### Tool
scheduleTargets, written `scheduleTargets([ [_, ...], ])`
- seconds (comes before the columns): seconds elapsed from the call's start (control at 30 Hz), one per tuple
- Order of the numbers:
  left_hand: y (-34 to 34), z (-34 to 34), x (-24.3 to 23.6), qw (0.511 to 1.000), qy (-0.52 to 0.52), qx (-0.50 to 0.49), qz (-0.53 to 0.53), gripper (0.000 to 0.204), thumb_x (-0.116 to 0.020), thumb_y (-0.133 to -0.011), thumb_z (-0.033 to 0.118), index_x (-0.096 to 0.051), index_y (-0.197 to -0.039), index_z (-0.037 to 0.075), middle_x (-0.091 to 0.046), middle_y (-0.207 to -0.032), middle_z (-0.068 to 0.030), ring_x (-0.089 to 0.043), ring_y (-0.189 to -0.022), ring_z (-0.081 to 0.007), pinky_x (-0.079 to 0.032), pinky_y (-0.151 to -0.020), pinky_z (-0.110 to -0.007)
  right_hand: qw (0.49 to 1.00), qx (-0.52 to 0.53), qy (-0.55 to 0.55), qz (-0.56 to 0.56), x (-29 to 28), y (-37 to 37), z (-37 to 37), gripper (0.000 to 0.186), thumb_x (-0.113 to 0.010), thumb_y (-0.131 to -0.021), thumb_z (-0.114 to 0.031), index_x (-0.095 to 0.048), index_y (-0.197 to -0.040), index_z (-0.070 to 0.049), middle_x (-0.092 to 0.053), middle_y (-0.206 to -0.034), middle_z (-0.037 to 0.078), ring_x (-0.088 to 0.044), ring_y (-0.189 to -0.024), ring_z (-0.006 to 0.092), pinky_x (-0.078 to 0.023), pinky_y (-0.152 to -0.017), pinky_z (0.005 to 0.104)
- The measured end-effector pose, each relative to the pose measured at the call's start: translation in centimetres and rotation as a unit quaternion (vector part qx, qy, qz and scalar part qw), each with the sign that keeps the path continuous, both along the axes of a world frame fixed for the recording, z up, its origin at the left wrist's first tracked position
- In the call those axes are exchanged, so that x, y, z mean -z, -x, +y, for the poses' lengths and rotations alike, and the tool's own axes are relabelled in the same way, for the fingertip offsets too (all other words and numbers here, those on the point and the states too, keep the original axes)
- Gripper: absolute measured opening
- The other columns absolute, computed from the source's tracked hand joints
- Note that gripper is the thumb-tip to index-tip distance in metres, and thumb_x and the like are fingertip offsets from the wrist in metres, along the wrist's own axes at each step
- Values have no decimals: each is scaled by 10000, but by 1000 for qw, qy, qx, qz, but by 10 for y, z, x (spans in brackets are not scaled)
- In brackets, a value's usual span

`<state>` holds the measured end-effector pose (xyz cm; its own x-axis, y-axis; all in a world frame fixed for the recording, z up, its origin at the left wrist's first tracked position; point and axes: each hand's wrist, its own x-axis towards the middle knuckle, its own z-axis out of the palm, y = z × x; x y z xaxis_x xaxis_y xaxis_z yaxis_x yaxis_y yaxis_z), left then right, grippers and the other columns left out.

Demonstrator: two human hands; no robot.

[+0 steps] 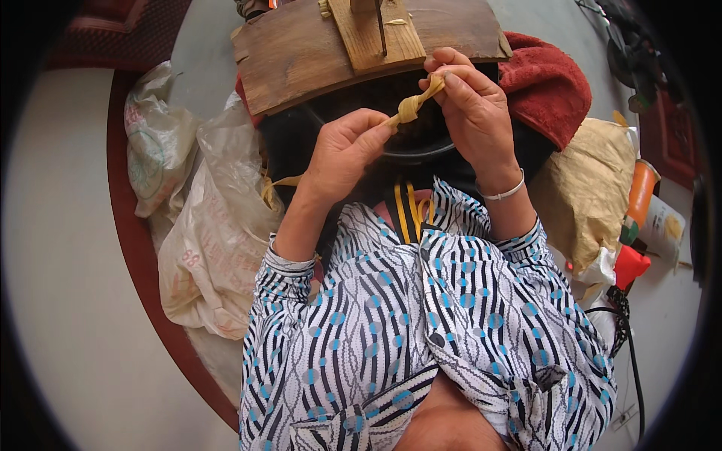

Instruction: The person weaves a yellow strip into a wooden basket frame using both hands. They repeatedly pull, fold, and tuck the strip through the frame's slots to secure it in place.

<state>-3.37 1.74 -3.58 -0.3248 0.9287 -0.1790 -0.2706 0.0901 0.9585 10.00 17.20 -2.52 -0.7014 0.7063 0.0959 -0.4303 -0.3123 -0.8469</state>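
A flat yellowish strip (pixel 408 110), twisted into a loop or knot at its middle, is stretched between my two hands. What it is made of I cannot tell for sure. My left hand (pixel 344 154) is closed, its thumb and forefinger pinching the lower end. The strip's tail (pixel 288 181) comes out behind my left wrist and hangs to the left. My right hand (pixel 475 105) pinches the upper end between thumb and fingers, higher and to the right. Beneath the hands sits a dark round basin (pixel 410 156), its contents in shadow.
Just beyond my hands lies a wooden board (pixel 293 56) with a smaller block (pixel 395 41) and an upright thin blade on it. A red towel (pixel 545 90) hangs at the right. Plastic bags (pixel 218 248) lie left; a tan sack (pixel 590 180) and an orange can (pixel 641 188) stand right.
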Motion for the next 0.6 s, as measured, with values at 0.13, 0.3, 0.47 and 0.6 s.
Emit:
scheduleTargets([
  [0.13, 3, -10, -7, 880, -23, -101, 463, 86, -641, -875, 109, -632, -941, 56, -604, -743, -80, -601, -608, -223, -468, -544, -313, 987, 22, -105, -122, -18, -11, 20, 337, -602, -946, -217, -593, -1229, -34, -614, -1152, 62, -586, -1056, 143, -483, -882, 287],
  [0.3, 2, 6, -23, 810, -66, -90, 576, 85, -651, -850, 111, -612, -906, 60, -623, -744, -85, -621, -669, -298, -475, -549, -353, 864, -112, -392, -296, -33, -8, 13, 318, -650, -881, -100, -609, -1189, -31, -654, -925, 69, -596, -854, 126, -491, -783, 241],
  [0.47, 19, 1, -20, 944, 22, 33, 328, 116, -612, -918, 124, -637, -957, 18, -568, -709, -27, -528, -602, -135, -413, -529, -266, 783, -241, -437, -373, -37, -17, 26, 123, -682, -849, -127, -646, -887, -16, -528, -586, 126, -521, -513, 200, -422, -520, 333],
  [0.6, 25, -2, -24, 973, 39, 84, 213, 159, -577, -960, 135, -643, -971, -10, -503, -714, 54, -428, -626, -22, -351, -527, -192, 746, -143, -586, -283, -37, -21, 22, 151, -675, -846, -152, -645, -940, -37, -588, -657, 132, -596, -586, 273, -456, -551, 354],
])
